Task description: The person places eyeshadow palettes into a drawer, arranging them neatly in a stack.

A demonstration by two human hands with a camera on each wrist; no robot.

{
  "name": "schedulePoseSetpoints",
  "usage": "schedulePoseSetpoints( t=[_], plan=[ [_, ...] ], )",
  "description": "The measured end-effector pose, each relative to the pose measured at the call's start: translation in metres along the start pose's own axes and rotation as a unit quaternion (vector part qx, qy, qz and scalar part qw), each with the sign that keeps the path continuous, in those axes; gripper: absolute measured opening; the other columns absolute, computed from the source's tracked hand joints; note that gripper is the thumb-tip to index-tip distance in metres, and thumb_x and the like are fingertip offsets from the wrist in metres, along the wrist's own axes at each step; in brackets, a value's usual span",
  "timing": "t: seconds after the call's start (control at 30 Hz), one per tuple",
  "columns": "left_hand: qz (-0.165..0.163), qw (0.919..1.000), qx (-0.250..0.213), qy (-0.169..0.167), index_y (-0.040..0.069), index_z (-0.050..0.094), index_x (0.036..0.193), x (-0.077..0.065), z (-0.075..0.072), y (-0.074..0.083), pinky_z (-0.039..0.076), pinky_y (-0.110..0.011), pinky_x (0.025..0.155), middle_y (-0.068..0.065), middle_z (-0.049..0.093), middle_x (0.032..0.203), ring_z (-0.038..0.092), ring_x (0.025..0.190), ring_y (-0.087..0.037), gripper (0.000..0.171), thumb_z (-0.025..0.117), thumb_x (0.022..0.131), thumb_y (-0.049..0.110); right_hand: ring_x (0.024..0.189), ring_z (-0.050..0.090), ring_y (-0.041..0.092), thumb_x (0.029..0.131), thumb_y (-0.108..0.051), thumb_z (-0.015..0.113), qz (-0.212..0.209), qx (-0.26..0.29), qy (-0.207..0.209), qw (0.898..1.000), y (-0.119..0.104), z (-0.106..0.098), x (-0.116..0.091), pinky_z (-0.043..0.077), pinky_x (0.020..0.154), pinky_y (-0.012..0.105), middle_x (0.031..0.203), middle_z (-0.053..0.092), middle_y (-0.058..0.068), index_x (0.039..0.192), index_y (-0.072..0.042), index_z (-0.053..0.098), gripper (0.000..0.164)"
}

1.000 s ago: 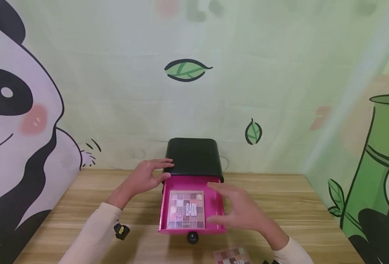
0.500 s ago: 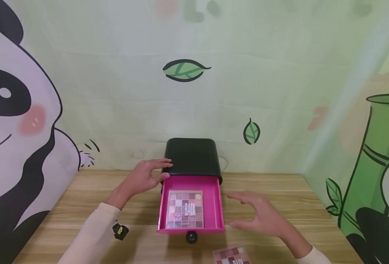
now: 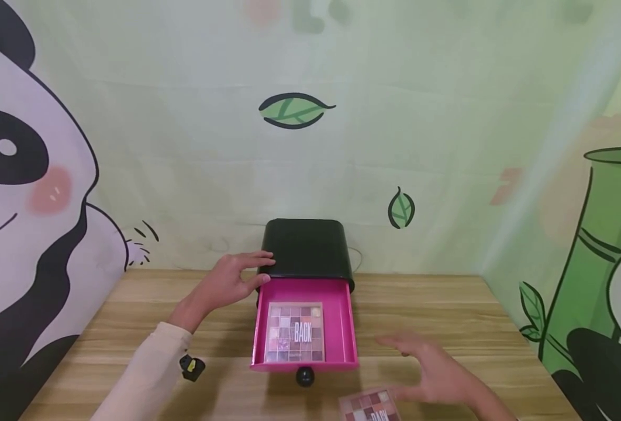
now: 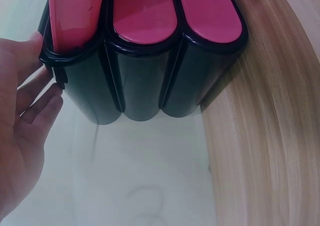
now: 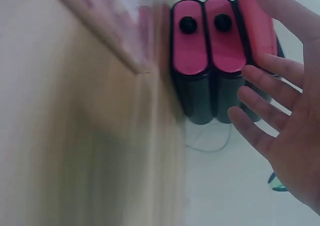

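My left hand (image 3: 226, 283) rests its fingertips on the left side of a small black drawer cabinet (image 3: 305, 248), fingers nearly straight. The cabinet's top pink drawer (image 3: 339, 333) is pulled out, with a black knob (image 3: 305, 377) on its front. Inside it, toward the left, lies an eyeshadow palette (image 3: 284, 333) with a clear lid lettered "BACK". A second eyeshadow palette (image 3: 365, 403) lies on the table before the drawer, cut off by the frame's lower edge. My right hand (image 3: 439, 371) is spread beside that palette, thumb overlapping its corner, holding nothing.
Two more pink drawers, a middle one (image 5: 225, 48) and a bottom one (image 5: 189, 48), are closed. The wooden table (image 3: 426, 304) meets a panda-printed backdrop (image 3: 210, 146) behind. A thin cord (image 3: 360, 257) shows behind the cabinet. A small black device (image 3: 192, 367) sits at my left wrist.
My right hand has moved from over the drawer rightward and then down toward the palette on the table. The left hand, cabinet, drawer and both palettes have stayed put.
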State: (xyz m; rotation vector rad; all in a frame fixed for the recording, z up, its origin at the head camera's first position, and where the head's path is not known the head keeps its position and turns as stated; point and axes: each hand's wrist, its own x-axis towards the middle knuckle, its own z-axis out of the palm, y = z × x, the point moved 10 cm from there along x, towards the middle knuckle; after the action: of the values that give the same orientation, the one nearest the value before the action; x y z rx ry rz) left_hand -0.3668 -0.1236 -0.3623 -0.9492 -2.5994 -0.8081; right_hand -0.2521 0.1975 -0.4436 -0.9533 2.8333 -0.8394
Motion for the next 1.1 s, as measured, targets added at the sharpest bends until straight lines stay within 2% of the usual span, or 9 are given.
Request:
schedulePoseSetpoints(
  t=[0.07, 0.13, 0.27, 0.37, 0.53, 0.7, 0.83, 0.97, 1.1],
  plan=[
    [-0.002, 1.0, 0.0, 0.0, 0.01, 0.071, 0.13, 0.0, 0.0, -0.001, 0.05, -0.052, 0.105, -0.01, 0.065, 0.14, 0.059, 0.132, -0.033, 0.041, 0.072, 0.096, 0.033, 0.132, 0.055, 0.022, 0.081, -0.06, 0.08, 0.025, 0.025, -0.026, 0.999, 0.006, 0.009, -0.004, 0.052, 0.101, 0.054, 0.147, 0.057, -0.007, 0.147, -0.031, 0.053, 0.077],
    [-0.003, 1.0, 0.001, 0.0, 0.011, 0.071, 0.13, 0.0, 0.0, -0.002, 0.05, -0.052, 0.105, -0.01, 0.065, 0.139, 0.059, 0.132, -0.033, 0.041, 0.073, 0.096, 0.034, 0.134, 0.051, 0.025, 0.081, -0.058, 0.081, 0.067, 0.06, -0.056, 0.994, 0.014, 0.02, -0.01, 0.049, 0.102, 0.059, 0.148, 0.054, -0.008, 0.148, -0.033, 0.052, 0.077],
    [-0.003, 1.0, 0.001, 0.002, 0.011, 0.071, 0.13, -0.001, 0.0, -0.003, 0.05, -0.052, 0.105, -0.009, 0.065, 0.139, 0.059, 0.132, -0.033, 0.041, 0.073, 0.096, 0.034, 0.136, 0.045, 0.033, 0.079, -0.058, 0.083, 0.172, 0.135, -0.104, 0.97, 0.031, 0.042, -0.022, 0.045, 0.101, 0.069, 0.15, 0.05, -0.004, 0.147, -0.035, 0.052, 0.077],
    [-0.001, 1.0, -0.001, 0.0, 0.012, 0.071, 0.131, 0.0, 0.001, -0.002, 0.05, -0.052, 0.106, -0.009, 0.065, 0.14, 0.058, 0.132, -0.033, 0.041, 0.073, 0.096, 0.034, 0.136, 0.045, 0.033, 0.079, -0.058, 0.083, 0.209, 0.165, -0.129, 0.955, 0.037, 0.055, -0.027, 0.044, 0.101, 0.07, 0.149, 0.048, -0.003, 0.146, -0.036, 0.053, 0.076],
    [-0.003, 1.0, -0.001, -0.002, 0.012, 0.071, 0.131, 0.0, 0.001, -0.002, 0.05, -0.053, 0.106, -0.009, 0.064, 0.14, 0.058, 0.133, -0.033, 0.041, 0.073, 0.096, 0.032, 0.135, 0.046, 0.028, 0.078, -0.057, 0.084, 0.189, 0.167, -0.159, 0.954, 0.037, 0.068, -0.029, 0.045, 0.104, 0.065, 0.149, 0.047, -0.006, 0.148, -0.035, 0.05, 0.08],
    [-0.006, 1.0, -0.003, -0.001, 0.011, 0.071, 0.131, 0.0, 0.0, -0.002, 0.05, -0.052, 0.105, -0.009, 0.064, 0.14, 0.058, 0.133, -0.033, 0.04, 0.074, 0.095, 0.031, 0.138, 0.045, 0.029, 0.08, -0.058, 0.081, 0.155, 0.146, -0.178, 0.961, 0.036, 0.073, -0.032, 0.043, 0.11, 0.059, 0.152, 0.044, -0.005, 0.152, -0.034, 0.046, 0.083],
    [-0.007, 1.0, -0.005, -0.001, 0.012, 0.071, 0.131, 0.0, -0.001, -0.002, 0.05, -0.053, 0.106, -0.009, 0.064, 0.14, 0.058, 0.133, -0.033, 0.041, 0.073, 0.095, 0.031, 0.138, 0.044, 0.026, 0.082, -0.06, 0.079, 0.127, 0.124, -0.17, 0.969, 0.034, 0.073, -0.034, 0.045, 0.11, 0.054, 0.153, 0.044, -0.006, 0.154, -0.033, 0.043, 0.085],
    [-0.005, 1.0, -0.004, 0.0, 0.011, 0.071, 0.131, 0.0, -0.001, -0.002, 0.049, -0.053, 0.106, -0.009, 0.064, 0.14, 0.058, 0.133, -0.033, 0.041, 0.073, 0.096, 0.032, 0.135, 0.045, 0.022, 0.082, -0.062, 0.078, 0.117, 0.099, -0.167, 0.974, 0.035, 0.074, -0.035, 0.046, 0.109, 0.052, 0.152, 0.045, -0.007, 0.155, -0.033, 0.042, 0.086],
    [-0.002, 1.0, -0.004, 0.001, 0.011, 0.071, 0.131, 0.0, 0.0, -0.003, 0.05, -0.053, 0.105, -0.009, 0.064, 0.14, 0.058, 0.132, -0.033, 0.041, 0.073, 0.095, 0.032, 0.135, 0.044, 0.024, 0.084, -0.061, 0.076, 0.131, 0.101, -0.182, 0.969, 0.037, 0.077, -0.036, 0.046, 0.107, 0.056, 0.152, 0.045, -0.007, 0.154, -0.036, 0.044, 0.081]
  ],
)
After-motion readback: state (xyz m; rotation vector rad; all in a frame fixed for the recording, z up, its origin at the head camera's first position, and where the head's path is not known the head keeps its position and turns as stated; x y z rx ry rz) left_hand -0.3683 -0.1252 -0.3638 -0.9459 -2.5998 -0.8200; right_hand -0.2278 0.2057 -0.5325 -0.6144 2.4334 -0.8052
